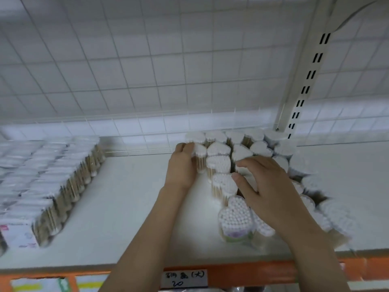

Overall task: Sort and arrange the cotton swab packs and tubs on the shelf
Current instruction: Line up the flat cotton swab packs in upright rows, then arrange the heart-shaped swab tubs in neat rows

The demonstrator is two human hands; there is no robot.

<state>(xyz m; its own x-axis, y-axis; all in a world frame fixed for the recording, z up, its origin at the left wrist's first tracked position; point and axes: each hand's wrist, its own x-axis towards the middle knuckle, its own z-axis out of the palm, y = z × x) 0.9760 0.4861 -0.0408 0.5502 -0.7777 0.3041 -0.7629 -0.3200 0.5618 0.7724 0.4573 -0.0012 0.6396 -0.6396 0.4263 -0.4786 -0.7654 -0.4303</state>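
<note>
Several heart-shaped clear tubs of cotton swabs (219, 164) stand packed together on the white shelf (130, 207), right of centre. My left hand (182, 165) grips one tub (200, 157) at the cluster's left edge, fingers curled over its top. My right hand (265, 190) lies over the middle tubs with fingers spread and slightly bent, touching their tops. A tub with a green label (235, 224) stands nearest the front edge. Flat swab packs (52, 175) lie in rows at the left.
A white wire grid (147, 70) backs the shelf, and a slotted upright (305, 81) rises at the right. The orange front rail (242, 272) carries a handwritten price tag (185, 278). A boxed pack (19, 232) sits at the front left.
</note>
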